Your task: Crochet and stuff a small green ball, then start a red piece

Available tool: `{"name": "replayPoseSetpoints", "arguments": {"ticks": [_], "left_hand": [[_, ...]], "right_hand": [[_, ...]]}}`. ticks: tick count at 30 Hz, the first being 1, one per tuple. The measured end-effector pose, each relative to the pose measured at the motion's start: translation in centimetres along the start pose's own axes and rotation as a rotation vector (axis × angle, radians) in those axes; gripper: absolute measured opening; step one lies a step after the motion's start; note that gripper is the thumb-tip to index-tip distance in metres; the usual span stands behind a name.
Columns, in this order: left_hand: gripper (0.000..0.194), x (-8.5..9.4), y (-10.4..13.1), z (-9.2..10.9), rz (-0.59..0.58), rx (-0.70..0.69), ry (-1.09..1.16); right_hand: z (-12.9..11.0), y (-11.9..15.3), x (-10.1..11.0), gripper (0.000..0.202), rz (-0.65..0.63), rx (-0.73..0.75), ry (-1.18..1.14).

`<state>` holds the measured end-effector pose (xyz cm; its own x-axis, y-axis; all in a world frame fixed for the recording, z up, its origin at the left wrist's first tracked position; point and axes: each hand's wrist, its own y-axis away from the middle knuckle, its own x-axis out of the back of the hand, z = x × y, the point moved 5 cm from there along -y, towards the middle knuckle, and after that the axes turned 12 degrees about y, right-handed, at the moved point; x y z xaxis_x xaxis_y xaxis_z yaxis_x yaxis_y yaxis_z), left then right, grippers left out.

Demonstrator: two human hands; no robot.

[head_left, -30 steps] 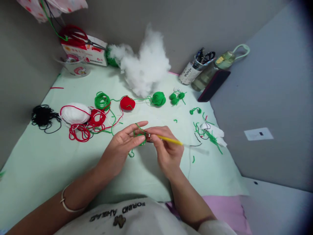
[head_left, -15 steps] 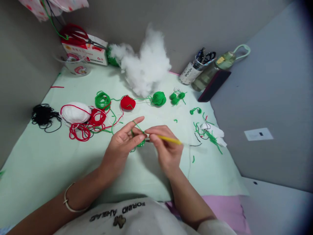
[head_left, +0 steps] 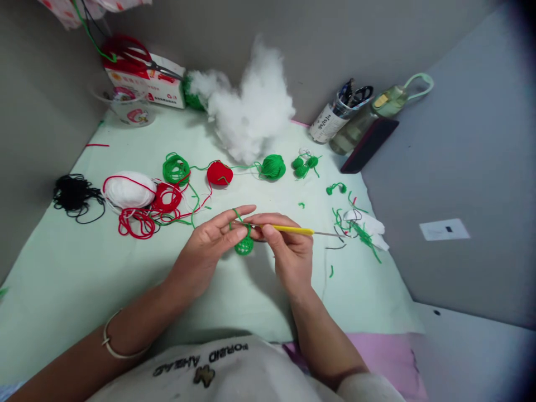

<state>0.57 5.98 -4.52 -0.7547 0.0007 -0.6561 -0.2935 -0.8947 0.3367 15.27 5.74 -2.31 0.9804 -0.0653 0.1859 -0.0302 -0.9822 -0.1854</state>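
Observation:
A small green crochet piece (head_left: pixel 244 245) hangs below the fingertips of my left hand (head_left: pixel 209 243), pinched between thumb and fingers. Green yarn loops over the raised index finger of that hand. My right hand (head_left: pixel 288 245) is closed round the yellow grip of a crochet hook (head_left: pixel 293 229), its metal shaft sticking out at both ends. The hook's tip meets the yarn at the top of the green piece, where the fingers partly hide it. Beyond the hands lie a green yarn ball (head_left: pixel 273 167) and a red yarn ball (head_left: pixel 220 173).
White stuffing (head_left: pixel 251 106) is heaped at the back. Black yarn (head_left: pixel 75 192), a white yarn ball (head_left: pixel 130 190) and red strands (head_left: pixel 136 223) lie left. Yarn scraps (head_left: pixel 362 231), a pen cup (head_left: pixel 329 123), a bottle (head_left: pixel 352 131) and a dark phone-like slab (head_left: pixel 371 146) are on the right.
The hook has turned more level, and its tip has moved left over my left fingers. More of the green piece now shows below the fingertips.

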Motion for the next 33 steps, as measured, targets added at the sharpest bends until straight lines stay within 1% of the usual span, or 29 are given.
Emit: {"name": "replayPoseSetpoints", "arguments": {"ticks": [4,11,13,15,17,18,19,20,21,22,24,26,28,29,33], "left_hand": [[0.041,0.4,0.1,-0.1,0.044,0.005,-0.046],[0.035,0.1,0.0,0.2,0.027,-0.004,-0.002],[0.035,-0.1,0.0,0.2,0.047,-0.046,0.012],[0.042,-0.1,-0.1,0.1,0.065,-0.071,0.058],[0.051,-0.1,-0.3,-0.4,0.052,-0.016,0.127],[0.054,-0.1,-0.4,-0.6,0.034,0.038,0.158],[0.054,0.1,-0.5,-0.8,0.022,0.091,0.179],[0.052,0.3,-0.6,-0.9,0.018,0.128,0.187],[0.049,0.5,-0.7,-0.7,0.029,0.135,0.187],[0.046,0.9,-0.8,-0.4,0.055,0.111,0.176],[0.046,1.3,-0.8,0.5,0.115,0.019,0.132],[0.050,1.2,-0.7,1.1,0.137,-0.044,0.077],[0.052,0.6,-0.6,1.1,0.114,-0.052,0.044],[0.049,0.3,-0.5,1.0,0.098,-0.047,0.037],[0.022,0.0,-0.5,0.3,0.068,-0.040,0.044]], "right_hand": [[0.3,0.1,0.4,0.018,0.026,-0.014,-0.010],[0.0,0.0,0.4,0.018,0.029,0.031,0.041],[-0.5,0.4,0.0,0.017,0.027,0.138,0.157],[-1.1,0.9,-0.5,0.022,0.041,0.325,0.386],[-1.6,1.5,-0.9,0.030,0.073,0.501,0.605],[-1.8,1.7,-0.9,0.032,0.089,0.542,0.649],[-1.8,1.7,-0.7,0.032,0.094,0.540,0.632],[-1.8,1.5,-0.3,0.029,0.104,0.503,0.559],[-1.7,1.2,0.3,0.026,0.122,0.439,0.446],[-1.5,0.8,0.9,0.022,0.151,0.355,0.318],[-1.1,0.3,2.0,0.019,0.221,0.206,0.078],[-0.8,-0.1,1.9,0.017,0.193,0.124,-0.046],[-0.7,-0.1,1.2,0.014,0.111,0.104,-0.056],[-0.7,0.0,0.9,0.014,0.093,0.113,-0.041],[-1.1,0.4,0.8,0.015,0.147,0.165,0.009]]}}
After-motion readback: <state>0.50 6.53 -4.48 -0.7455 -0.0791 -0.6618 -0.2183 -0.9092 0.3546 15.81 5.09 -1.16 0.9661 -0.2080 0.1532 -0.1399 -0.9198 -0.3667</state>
